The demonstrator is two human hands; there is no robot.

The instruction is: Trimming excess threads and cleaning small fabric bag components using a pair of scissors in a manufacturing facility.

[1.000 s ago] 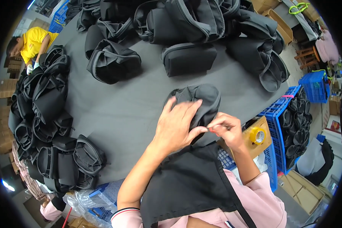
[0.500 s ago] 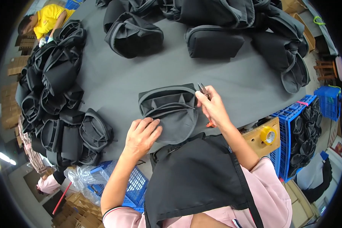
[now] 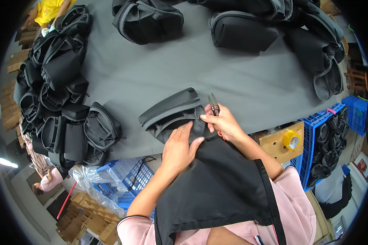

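- A black bag (image 3: 173, 114) lies at the near edge of the grey bench (image 3: 249, 87), just in front of the person.
- The left hand (image 3: 179, 148) rests flat on the bag's near side, fingers (image 3: 188, 134) held together and stretched out, pressing the fabric down.
- The right hand (image 3: 223, 124) sits at the bag's right end; its thumb and forefinger pinch the fabric there, while the other fingers hold small snips (image 3: 213, 104), blades pointing away from the person.
- The snips' blades look nearly closed and lie just beside the bag's edge.
- A black apron (image 3: 216, 188) covers the person's front over pink sleeves.
- A heap of black bags (image 3: 61, 102) is stacked along the bench's left side; more bags (image 3: 241, 28) lie across the far side and right end.
- A blue crate (image 3: 331, 134) with black pieces stands to the right below the bench, next to a yellow tape roll (image 3: 291, 139) on a wooden block.
- Another blue crate (image 3: 124, 179) and clear plastic wrap sit below the near left edge.
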